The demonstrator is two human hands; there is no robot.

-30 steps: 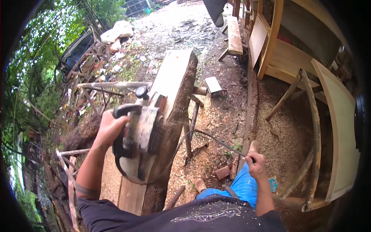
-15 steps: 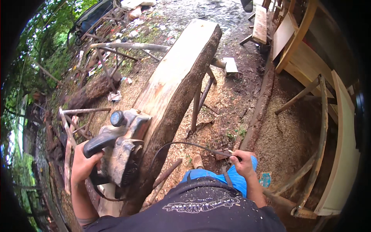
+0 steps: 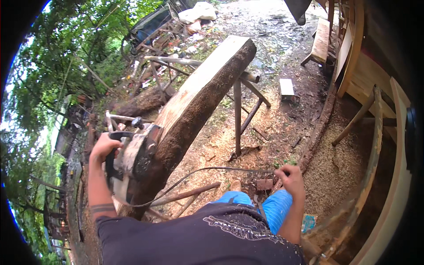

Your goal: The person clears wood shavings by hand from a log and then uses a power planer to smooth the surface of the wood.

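Note:
My left hand (image 3: 105,146) is wrapped round the rear handle of a dusty electric hand planer (image 3: 138,150). The planer rests on the near part of a long, thick wooden slab (image 3: 187,104), whose upper face is pale and flat and whose side is rough, dark bark. A black power cord (image 3: 221,168) runs from the planer across in front of me to my right hand (image 3: 290,179). That hand, held above my right knee, pinches the cord between thumb and fingers. The planer's underside is hidden against the wood.
Pole trestle legs (image 3: 237,115) prop up the slab's far end. Shavings and a reddish brick (image 3: 265,184) lie on the ground. A small whitish box (image 3: 286,87) stands beyond, near a wooden bench (image 3: 321,40). Curved wooden furniture parts (image 3: 399,132) line the right side.
The whole view has shifted, so the slab lies at a greater slant. My right hand is farther from the planer, and the cord between them hangs in a longer, straighter run.

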